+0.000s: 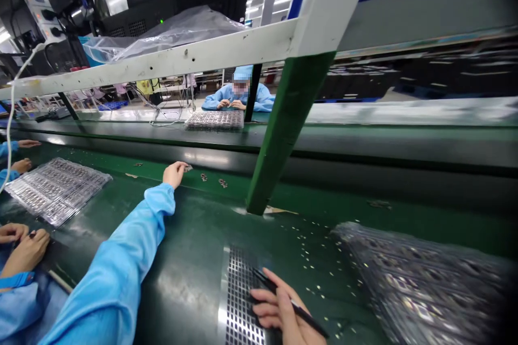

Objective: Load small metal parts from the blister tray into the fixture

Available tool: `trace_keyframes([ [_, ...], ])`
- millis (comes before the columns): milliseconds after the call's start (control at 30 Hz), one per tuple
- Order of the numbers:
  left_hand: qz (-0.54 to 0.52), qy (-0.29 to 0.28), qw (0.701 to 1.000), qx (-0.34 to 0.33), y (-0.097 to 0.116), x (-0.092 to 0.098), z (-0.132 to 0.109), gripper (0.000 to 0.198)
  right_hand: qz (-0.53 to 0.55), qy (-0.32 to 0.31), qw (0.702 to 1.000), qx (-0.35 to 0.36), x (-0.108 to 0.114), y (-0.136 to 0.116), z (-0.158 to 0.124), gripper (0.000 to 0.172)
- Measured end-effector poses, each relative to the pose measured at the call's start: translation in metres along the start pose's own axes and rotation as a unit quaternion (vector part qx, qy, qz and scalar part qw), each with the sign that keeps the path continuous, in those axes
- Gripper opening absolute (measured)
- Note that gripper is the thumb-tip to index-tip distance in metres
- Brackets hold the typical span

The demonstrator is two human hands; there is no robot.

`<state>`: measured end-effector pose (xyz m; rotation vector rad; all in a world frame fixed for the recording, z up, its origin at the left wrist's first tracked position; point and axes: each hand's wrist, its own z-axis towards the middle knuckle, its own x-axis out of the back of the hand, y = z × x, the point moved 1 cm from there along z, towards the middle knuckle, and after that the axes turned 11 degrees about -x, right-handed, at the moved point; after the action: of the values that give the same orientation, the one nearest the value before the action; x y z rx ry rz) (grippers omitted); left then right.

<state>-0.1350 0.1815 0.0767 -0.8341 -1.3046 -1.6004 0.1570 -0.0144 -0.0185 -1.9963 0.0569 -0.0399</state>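
Note:
My left hand (pixel 175 174) reaches across the green bench, fingers pinched on a small metal part (pixel 188 168). Two similar small parts (pixel 223 183) lie just to the right of it. Low in the view, my right hand (pixel 283 310) holds dark tweezers (pixel 301 312), their tips over a perforated metal plate (pixel 243 302). Many tiny pale pieces (pixel 306 252) are scattered on the bench right of the plate. A clear plastic tray of parts (pixel 429 280) stands at the right, partly blurred.
A green post (pixel 283 129) rises from the bench in the middle. Another parts tray (pixel 59 188) lies at the left, near other people's hands (pixel 30 248). Across the line, a person in blue (pixel 263 98) works behind a tray (pixel 214 119).

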Motion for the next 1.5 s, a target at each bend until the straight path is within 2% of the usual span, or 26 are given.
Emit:
trace_keyframes([
  [67,-0.054,-0.064,0.993,-0.084,0.028,-0.003,-0.029,0.026,0.043,-0.016,0.999,-0.003,-0.002,-0.003,-0.004,0.071],
  [133,-0.119,-0.163,0.962,-0.182,0.057,-0.009,-0.064,0.017,0.064,-0.021,0.998,0.011,-0.005,-0.007,-0.009,0.068],
  [200,-0.18,-0.278,0.896,-0.297,0.083,-0.014,-0.099,0.014,0.063,-0.04,0.997,0.034,-0.007,-0.012,-0.015,0.061],
  [267,-0.189,-0.348,0.838,-0.375,0.104,-0.018,-0.127,0.011,0.04,-0.087,0.994,0.05,-0.008,-0.015,-0.023,0.047],
  [367,-0.148,-0.373,0.804,-0.44,0.123,-0.02,-0.152,0.008,0.017,-0.142,0.988,0.049,-0.008,-0.013,-0.034,0.029],
  [400,-0.139,-0.359,0.801,-0.458,0.127,-0.02,-0.158,0.009,0.019,-0.144,0.988,0.044,-0.007,-0.011,-0.038,0.026],
  [467,-0.146,-0.284,0.817,-0.481,0.131,-0.019,-0.166,0.011,0.037,-0.128,0.99,0.033,-0.004,-0.004,-0.046,0.026],
  [567,-0.201,-0.122,0.871,-0.431,0.128,-0.015,-0.178,0.016,0.074,-0.074,0.994,0.034,0.0,0.007,-0.055,0.028],
  [600,-0.219,-0.102,0.887,-0.393,0.126,-0.016,-0.182,0.022,0.079,-0.052,0.995,0.038,0.002,0.01,-0.058,0.028],
  [633,-0.234,-0.111,0.899,-0.354,0.124,-0.019,-0.187,0.027,0.08,-0.03,0.995,0.043,0.003,0.012,-0.06,0.027],
  [700,-0.262,-0.186,0.907,-0.274,0.121,-0.028,-0.196,0.028,0.072,0.001,0.996,0.055,0.003,0.014,-0.065,0.025],
  [800,-0.34,-0.296,0.876,-0.171,0.121,-0.046,-0.205,0.017,0.061,0.011,0.996,0.068,0.001,0.015,-0.069,0.021],
  [900,-0.413,-0.305,0.849,-0.125,0.123,-0.058,-0.208,0.018,0.058,0.015,0.996,0.07,-0.001,0.017,-0.07,0.018],
  [1033,-0.45,-0.285,0.844,-0.069,0.121,-0.063,-0.209,0.016,0.062,0.044,0.995,0.071,-0.002,0.022,-0.069,0.018],
  [1133,-0.465,-0.283,0.837,-0.059,0.118,-0.062,-0.209,0.016,0.06,0.052,0.994,0.072,-0.003,0.022,-0.069,0.02],
  [1333,-0.432,-0.281,0.85,-0.111,0.117,-0.06,-0.212,0.011,0.04,0.044,0.996,0.07,-0.001,0.009,-0.072,0.02],
  [1500,-0.425,-0.278,0.851,-0.135,0.117,-0.059,-0.212,0.011,0.052,0.012,0.997,0.064,0.002,0.011,-0.073,0.02],
])
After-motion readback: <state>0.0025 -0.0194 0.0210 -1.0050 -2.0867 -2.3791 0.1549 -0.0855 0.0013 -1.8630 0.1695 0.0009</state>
